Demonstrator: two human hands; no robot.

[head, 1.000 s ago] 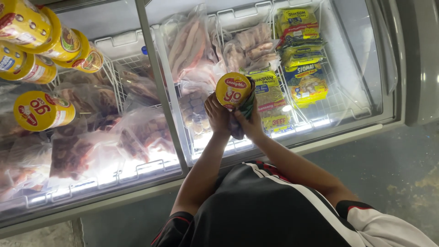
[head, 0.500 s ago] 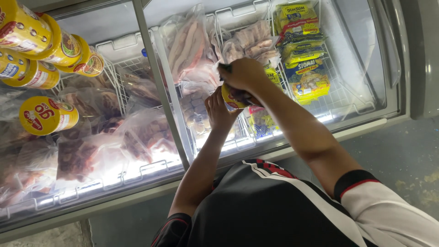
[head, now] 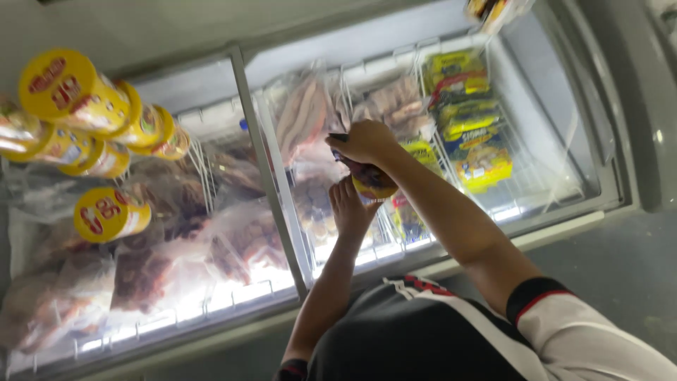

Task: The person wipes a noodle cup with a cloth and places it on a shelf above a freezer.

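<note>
In the head view, a small yellow-lidded round can (head: 372,182) is held over a glass-topped chest freezer (head: 268,176). The right hand (head: 363,141) is clenched over its top, fingers wrapped around it; the left hand (head: 349,208) is pressed against it from below, fingers extended along its side. Clear bags of frozen meat (head: 155,261) and yellow flat packets (head: 474,144) are seen in white wire baskets under the glass. Yellow cylindrical cans (head: 106,120) are stacked on the lid at left. A grey floor (head: 620,282) is seen beside the freezer.
</note>
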